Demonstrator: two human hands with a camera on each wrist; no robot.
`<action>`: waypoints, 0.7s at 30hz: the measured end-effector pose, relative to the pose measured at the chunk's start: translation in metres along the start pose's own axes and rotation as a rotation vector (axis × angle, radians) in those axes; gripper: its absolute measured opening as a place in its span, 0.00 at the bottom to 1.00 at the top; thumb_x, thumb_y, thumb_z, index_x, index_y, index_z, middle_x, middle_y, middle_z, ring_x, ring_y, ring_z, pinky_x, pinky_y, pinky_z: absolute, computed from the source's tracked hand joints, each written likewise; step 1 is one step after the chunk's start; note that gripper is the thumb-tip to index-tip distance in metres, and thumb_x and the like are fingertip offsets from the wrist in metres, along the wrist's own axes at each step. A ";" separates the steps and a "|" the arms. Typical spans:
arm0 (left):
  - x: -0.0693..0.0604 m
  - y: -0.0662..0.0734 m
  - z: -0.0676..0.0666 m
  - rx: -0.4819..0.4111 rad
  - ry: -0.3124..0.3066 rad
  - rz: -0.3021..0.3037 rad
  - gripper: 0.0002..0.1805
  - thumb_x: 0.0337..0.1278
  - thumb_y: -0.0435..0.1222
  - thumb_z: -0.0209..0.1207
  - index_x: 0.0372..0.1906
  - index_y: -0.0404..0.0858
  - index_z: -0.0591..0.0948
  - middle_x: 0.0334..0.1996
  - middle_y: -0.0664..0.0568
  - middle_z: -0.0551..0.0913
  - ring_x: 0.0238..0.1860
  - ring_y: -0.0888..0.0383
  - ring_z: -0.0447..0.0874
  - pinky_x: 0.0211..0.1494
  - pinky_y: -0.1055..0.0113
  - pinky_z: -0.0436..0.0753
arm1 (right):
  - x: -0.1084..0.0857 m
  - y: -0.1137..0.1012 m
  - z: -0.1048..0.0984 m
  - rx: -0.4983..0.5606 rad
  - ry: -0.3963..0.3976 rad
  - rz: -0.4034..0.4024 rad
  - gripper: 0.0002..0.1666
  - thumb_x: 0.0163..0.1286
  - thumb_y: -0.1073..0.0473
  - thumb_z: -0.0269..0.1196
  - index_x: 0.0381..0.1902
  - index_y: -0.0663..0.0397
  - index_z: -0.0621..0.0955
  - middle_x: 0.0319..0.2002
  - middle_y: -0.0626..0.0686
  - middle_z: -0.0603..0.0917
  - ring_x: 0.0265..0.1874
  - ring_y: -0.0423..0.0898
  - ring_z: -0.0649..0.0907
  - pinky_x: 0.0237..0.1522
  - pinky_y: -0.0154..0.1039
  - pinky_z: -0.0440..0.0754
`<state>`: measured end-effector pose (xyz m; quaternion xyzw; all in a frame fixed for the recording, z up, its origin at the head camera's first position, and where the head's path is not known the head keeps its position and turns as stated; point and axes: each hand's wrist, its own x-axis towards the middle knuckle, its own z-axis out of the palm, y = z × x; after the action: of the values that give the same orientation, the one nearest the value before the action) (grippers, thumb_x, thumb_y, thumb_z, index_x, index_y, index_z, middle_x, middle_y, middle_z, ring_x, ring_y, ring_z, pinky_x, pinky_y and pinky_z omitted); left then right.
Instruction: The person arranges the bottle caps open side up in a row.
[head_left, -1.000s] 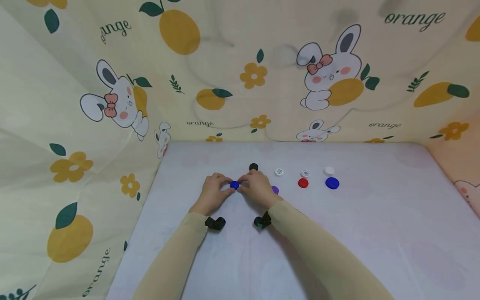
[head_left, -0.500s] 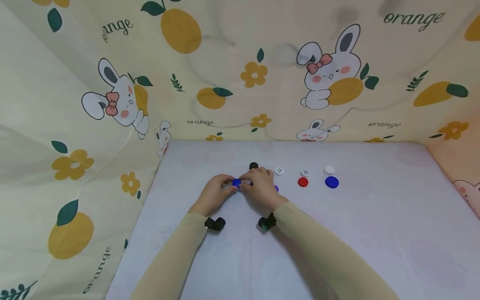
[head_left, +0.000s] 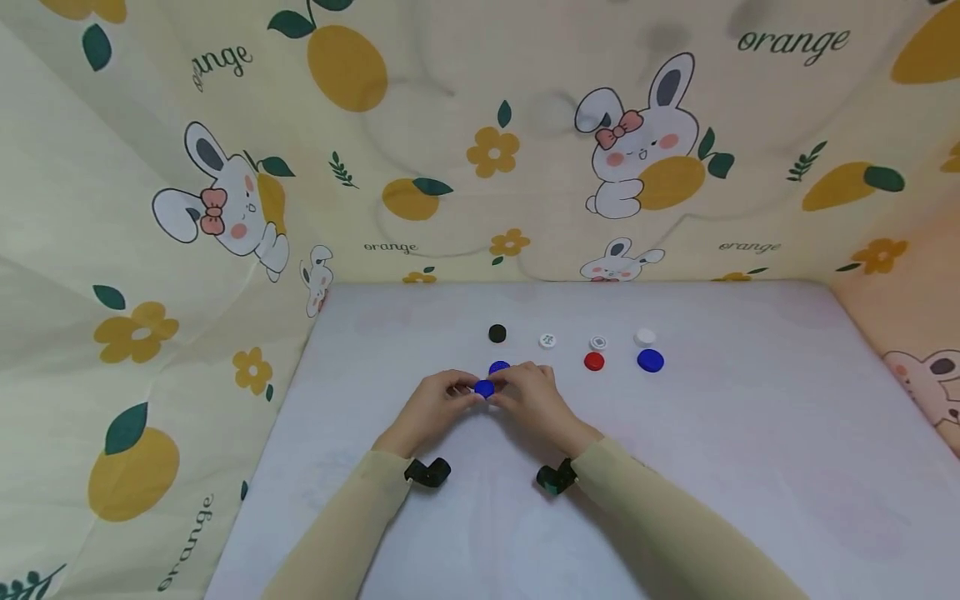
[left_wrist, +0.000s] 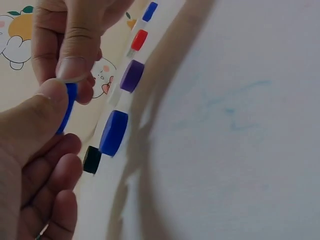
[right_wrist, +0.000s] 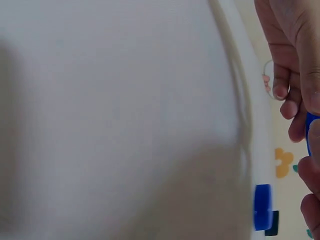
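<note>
In front of the body, both hands pinch one blue bottle cap (head_left: pixel 484 389) from opposite sides, raised above the table. My left hand (head_left: pixel 435 406) has thumb and fingers on its left edge; my right hand (head_left: pixel 537 402) holds the right edge. The left wrist view shows the held cap (left_wrist: pixel 68 107) edge-on between the thumbs and fingers. Just behind the hands a second blue cap (head_left: pixel 498 367) lies on the table, with a black cap (head_left: pixel 497 333) farther back. A purple cap (left_wrist: pixel 132 76) shows in the left wrist view but is hidden behind my right hand in the head view.
To the right stand a red cap (head_left: pixel 594 361) and a large blue cap (head_left: pixel 650 360). Behind them are white caps, including a printed one (head_left: pixel 547 341) and a plain one (head_left: pixel 644 337). A patterned cloth (head_left: pixel 442 92) rises along the table's back and sides.
Both hands have drawn back toward the body with the blue cap between them. The second blue cap and the whole black cap have come into sight behind them; the purple cap is now covered.
</note>
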<state>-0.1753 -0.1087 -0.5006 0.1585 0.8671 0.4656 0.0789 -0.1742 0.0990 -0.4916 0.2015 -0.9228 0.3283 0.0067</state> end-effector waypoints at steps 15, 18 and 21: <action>-0.009 -0.005 0.006 -0.069 -0.082 -0.040 0.15 0.60 0.51 0.62 0.49 0.51 0.83 0.40 0.65 0.84 0.43 0.64 0.80 0.49 0.61 0.77 | -0.013 0.006 0.010 0.035 0.025 0.000 0.15 0.63 0.50 0.69 0.47 0.46 0.84 0.36 0.36 0.82 0.43 0.40 0.77 0.52 0.46 0.58; -0.010 -0.005 0.006 -0.080 -0.082 -0.022 0.16 0.62 0.49 0.61 0.52 0.50 0.83 0.44 0.64 0.84 0.46 0.64 0.80 0.53 0.61 0.77 | -0.014 0.005 0.010 0.046 0.020 0.006 0.16 0.65 0.49 0.67 0.48 0.47 0.84 0.37 0.38 0.83 0.43 0.40 0.77 0.53 0.45 0.57; -0.011 -0.005 0.006 -0.077 -0.071 -0.017 0.17 0.62 0.49 0.61 0.53 0.50 0.83 0.46 0.64 0.83 0.49 0.65 0.80 0.54 0.62 0.76 | -0.014 0.005 0.010 0.056 0.020 0.011 0.15 0.67 0.49 0.65 0.49 0.47 0.83 0.39 0.39 0.84 0.43 0.40 0.78 0.54 0.45 0.57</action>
<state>-0.1644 -0.1110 -0.5083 0.1643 0.8467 0.4918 0.1197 -0.1617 0.1011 -0.5046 0.1934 -0.9143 0.3558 0.0085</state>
